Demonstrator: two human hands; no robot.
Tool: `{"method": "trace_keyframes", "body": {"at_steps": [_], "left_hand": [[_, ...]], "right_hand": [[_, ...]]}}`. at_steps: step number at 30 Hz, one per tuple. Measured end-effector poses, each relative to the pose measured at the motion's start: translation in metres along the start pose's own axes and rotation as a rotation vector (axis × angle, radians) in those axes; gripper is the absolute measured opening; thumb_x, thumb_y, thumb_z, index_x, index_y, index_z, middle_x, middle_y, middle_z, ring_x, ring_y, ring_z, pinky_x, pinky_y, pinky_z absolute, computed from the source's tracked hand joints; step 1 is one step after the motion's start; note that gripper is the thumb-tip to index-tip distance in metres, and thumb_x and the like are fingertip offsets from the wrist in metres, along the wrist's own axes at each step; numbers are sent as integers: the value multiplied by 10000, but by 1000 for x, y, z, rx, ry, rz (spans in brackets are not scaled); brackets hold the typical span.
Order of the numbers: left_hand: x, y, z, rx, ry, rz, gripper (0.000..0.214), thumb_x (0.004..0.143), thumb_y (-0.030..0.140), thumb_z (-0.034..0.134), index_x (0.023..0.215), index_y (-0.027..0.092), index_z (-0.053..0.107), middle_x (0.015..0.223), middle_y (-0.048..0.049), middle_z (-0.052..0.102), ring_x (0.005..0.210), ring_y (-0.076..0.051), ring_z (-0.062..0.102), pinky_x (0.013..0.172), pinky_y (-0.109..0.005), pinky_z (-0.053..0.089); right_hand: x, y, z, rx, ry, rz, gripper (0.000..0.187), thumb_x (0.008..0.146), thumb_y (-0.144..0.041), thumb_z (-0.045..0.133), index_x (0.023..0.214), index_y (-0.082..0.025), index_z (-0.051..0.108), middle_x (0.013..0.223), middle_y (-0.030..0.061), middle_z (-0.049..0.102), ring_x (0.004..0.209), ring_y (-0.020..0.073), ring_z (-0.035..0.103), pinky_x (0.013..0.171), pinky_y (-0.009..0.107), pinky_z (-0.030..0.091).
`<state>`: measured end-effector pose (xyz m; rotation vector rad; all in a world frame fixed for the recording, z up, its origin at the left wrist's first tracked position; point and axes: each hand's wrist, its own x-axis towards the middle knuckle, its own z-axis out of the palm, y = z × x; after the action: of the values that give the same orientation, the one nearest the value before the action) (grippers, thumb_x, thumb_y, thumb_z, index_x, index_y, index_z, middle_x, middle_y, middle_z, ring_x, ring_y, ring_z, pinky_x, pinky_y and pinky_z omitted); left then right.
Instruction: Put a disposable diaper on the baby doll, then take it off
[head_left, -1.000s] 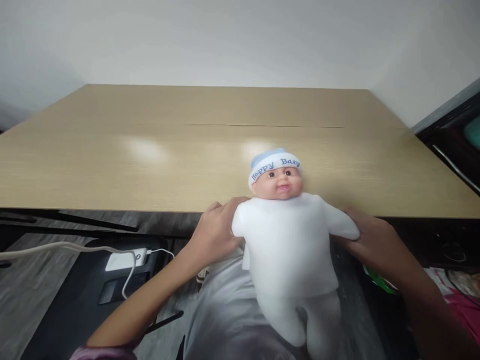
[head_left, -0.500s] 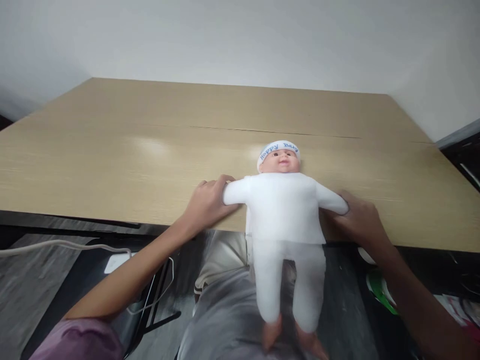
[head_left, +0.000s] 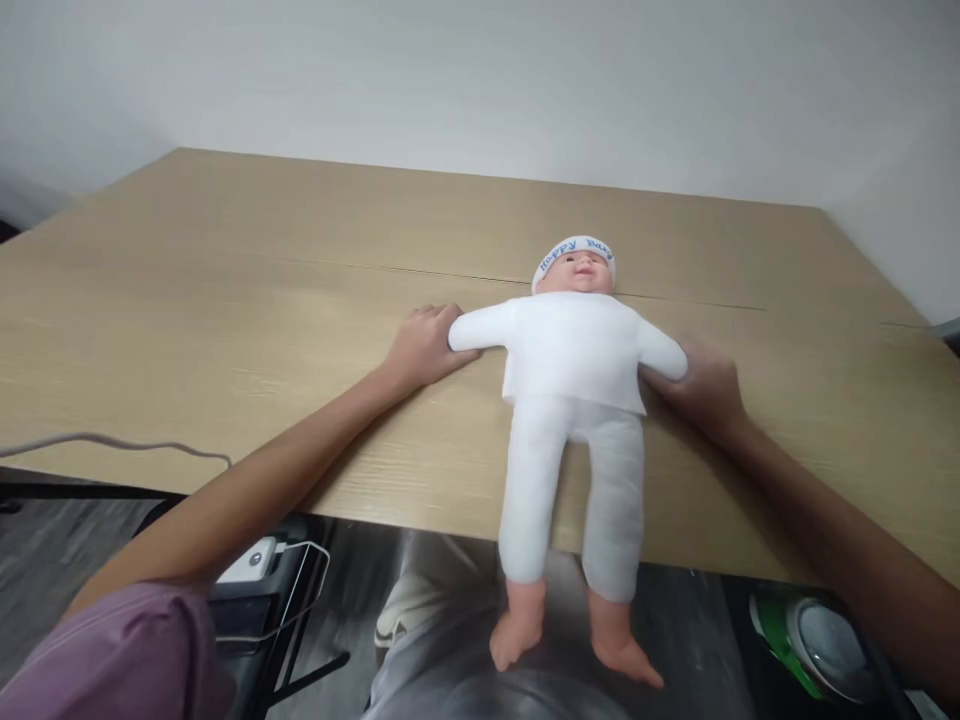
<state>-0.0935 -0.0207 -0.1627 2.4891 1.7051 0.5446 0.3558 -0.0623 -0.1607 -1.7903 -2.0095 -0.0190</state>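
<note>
A baby doll [head_left: 577,345] in a white top and trousers lies face up on the wooden table [head_left: 225,330], its bare feet reaching past the front edge. Around its head is a white band with blue "Happy Baby" lettering. My left hand [head_left: 426,345] is closed on the end of the doll's arm at the left, and my right hand [head_left: 701,385] grips the other arm's end. Both doll arms are stretched out sideways. The doll's hands are hidden by the sleeves and my fingers.
Below the table edge at left, a white plug box [head_left: 251,562] with a cable rests on a black chair [head_left: 300,590]. A grey cord [head_left: 112,438] crosses the table's left front. At lower right sits a green-and-clear round container [head_left: 825,640]. A pale wall [head_left: 480,80] stands behind.
Both hands have moved the doll forward, further onto the table. Its legs now lie over the tabletop, with the feet beyond the edge. The grip on both arms is kept.
</note>
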Motion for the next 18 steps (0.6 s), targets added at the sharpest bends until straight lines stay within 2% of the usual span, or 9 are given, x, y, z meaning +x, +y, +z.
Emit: {"method": "trace_keyframes", "body": {"at_steps": [4,8,12,15,18], "left_hand": [[41,-22,8,13,39,-28,542,899,662,719,1179,200,670,1136,-165,783,1085,-404,696,954,-498,514],[86,-40,18,48,108,-49,524,909,652,750,1176,208,675,1199,-178,765,1179,-423,649,1028,-525,484],[129,-50,28,58,190,-71,595,909,672,793,1236,192,663,1346,-215,701,1347,-477,561,1153,-582,394],[146,-55,32,16,205,-85,667,926,749,754,1294,203,649,1398,-218,668,1388,-488,529,1187,-603,356],[143,-62,30,-15,203,-55,716,964,790,675,1391,217,631,1439,-209,658,1390,-471,526,1184,-582,365]], "right_hand": [[47,9,21,-9,25,-49,584,932,-764,654,1112,-220,760,1032,173,832,940,374,754,767,429,500],[99,12,41,-56,27,-9,545,927,-734,701,1078,-213,757,1033,185,827,963,396,760,794,446,529],[146,10,58,-146,109,21,556,954,-708,718,1100,-172,749,1118,243,803,1051,429,731,865,486,531],[162,11,62,-163,131,0,599,1016,-728,663,1149,-150,749,1187,254,781,1165,427,684,943,496,512],[161,22,57,-145,117,-96,670,1063,-735,609,1283,-115,735,1268,233,767,1220,381,655,1028,475,470]]}}
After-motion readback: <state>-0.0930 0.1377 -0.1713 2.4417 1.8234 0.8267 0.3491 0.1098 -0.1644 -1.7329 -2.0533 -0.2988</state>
